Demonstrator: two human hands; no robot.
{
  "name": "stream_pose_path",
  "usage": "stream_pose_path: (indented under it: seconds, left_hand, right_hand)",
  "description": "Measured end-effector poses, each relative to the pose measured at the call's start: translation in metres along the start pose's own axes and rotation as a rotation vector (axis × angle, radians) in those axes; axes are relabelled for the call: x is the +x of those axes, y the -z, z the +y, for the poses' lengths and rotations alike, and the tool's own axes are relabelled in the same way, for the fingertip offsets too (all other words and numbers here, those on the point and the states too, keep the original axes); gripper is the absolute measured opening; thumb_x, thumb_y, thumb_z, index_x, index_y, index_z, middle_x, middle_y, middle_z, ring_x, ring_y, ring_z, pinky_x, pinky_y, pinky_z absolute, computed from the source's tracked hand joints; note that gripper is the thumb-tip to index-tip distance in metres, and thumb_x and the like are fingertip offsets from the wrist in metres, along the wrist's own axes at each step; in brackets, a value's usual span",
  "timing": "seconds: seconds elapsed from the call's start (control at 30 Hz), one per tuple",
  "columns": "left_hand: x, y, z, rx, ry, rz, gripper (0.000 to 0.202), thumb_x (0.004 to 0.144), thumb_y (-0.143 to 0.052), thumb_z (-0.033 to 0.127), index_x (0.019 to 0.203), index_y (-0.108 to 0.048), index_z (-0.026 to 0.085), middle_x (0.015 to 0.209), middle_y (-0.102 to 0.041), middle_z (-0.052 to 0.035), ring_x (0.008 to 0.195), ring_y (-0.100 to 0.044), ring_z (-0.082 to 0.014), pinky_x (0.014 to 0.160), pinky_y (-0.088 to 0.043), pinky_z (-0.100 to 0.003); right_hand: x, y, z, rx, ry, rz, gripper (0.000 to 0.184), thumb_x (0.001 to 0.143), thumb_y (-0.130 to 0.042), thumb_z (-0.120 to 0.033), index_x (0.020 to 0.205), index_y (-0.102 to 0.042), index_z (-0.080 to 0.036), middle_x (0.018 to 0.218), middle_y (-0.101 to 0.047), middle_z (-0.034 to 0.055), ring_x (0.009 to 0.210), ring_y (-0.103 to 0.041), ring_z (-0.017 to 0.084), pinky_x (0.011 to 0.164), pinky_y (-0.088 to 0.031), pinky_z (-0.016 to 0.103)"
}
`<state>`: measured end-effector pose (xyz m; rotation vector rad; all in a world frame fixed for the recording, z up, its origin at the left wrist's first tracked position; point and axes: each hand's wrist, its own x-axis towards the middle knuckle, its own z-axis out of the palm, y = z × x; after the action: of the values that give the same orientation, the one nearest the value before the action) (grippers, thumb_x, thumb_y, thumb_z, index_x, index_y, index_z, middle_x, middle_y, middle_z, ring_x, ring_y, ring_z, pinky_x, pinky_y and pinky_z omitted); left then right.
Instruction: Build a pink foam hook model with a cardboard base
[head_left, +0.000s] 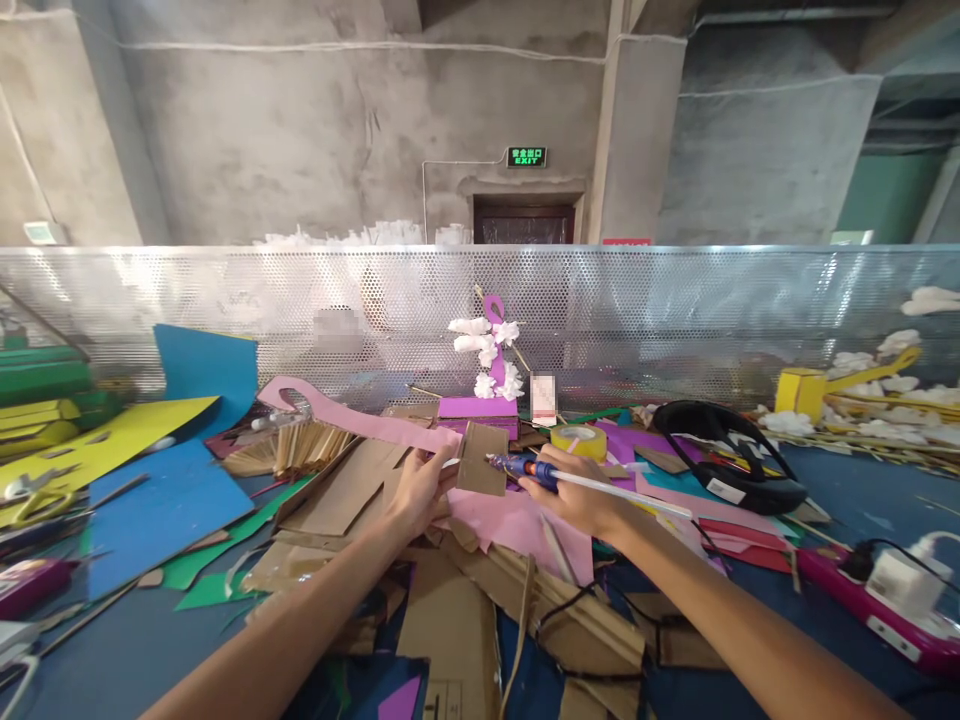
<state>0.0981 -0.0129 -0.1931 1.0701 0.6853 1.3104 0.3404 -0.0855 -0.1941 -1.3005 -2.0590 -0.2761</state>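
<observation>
A bare concrete wall [285,140] stands behind a perforated metal screen [675,310], with a lit green exit sign [526,157] over a dark doorway, and in front spreads a cluttered blue table [877,490]. At the far left, scissors [45,505] with yellow handles lie on a yellow sheet [124,440], and blue sheets [169,510] lie to its right. Next comes a bundle of thin wooden sticks [300,450], above which a pink strip [375,424] curves from a hooked end toward the middle. The left hand [420,490] grasps this strip by its right end, fingers bent, just beside a brown cardboard piece [484,465]; whether they also grip the cardboard is unclear. Behind these, a purple stem with white blossoms [496,345] rises from a purple base [478,412]. The right hand [577,490] is wrapped round a blue glue gun [529,468], its nozzle at the cardboard's right edge, contact uncertain, a pale glue stick [637,490] jutting from its rear. Beyond that hand sits a yellow tape roll [589,442], then a black headset [724,460], and at the far right a magenta power strip [847,595] holds a white plug.
</observation>
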Motion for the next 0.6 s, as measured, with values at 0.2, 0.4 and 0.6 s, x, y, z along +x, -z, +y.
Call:
stream_pose_path:
  seconds: [0.2,0.4,0.6]
  left_hand:
    - [-0.007,-0.006,0.000,0.047,0.014,-0.092,0.042,0.076,-0.087,0.043,0.097,-0.062,0.017,0.101,-0.080,-0.0145,0.088,-0.079,-0.0274,0.081,-0.062,-0.036]
    - [-0.009,-0.008,0.001,0.085,0.016,-0.075,0.048,0.073,-0.089,0.046,0.096,-0.060,0.017,0.097,-0.079,-0.0142,0.087,-0.079,-0.0273,0.078,-0.062,-0.034]
    - [-0.005,-0.004,-0.002,0.082,-0.001,-0.060,0.045,0.076,-0.088,0.046,0.095,-0.061,0.016,0.093,-0.079,-0.0132,0.083,-0.079,-0.0263,0.075,-0.062,-0.032]
  right_hand:
    - [0.002,0.000,0.009,0.071,-0.059,0.136,0.029,0.102,-0.050,-0.045,0.085,-0.058,-0.023,0.084,-0.065,0.0037,0.075,-0.061,0.020,0.067,-0.042,0.031]
    - [0.003,0.001,0.005,0.074,-0.038,0.133,0.028,0.103,-0.048,-0.046,0.087,-0.056,-0.024,0.089,-0.065,0.0042,0.078,-0.062,0.021,0.069,-0.042,0.030]
    - [0.003,0.002,-0.003,0.073,-0.040,0.092,0.026,0.101,-0.052,-0.042,0.083,-0.055,-0.023,0.084,-0.063,0.0028,0.074,-0.059,0.020,0.066,-0.039,0.029]
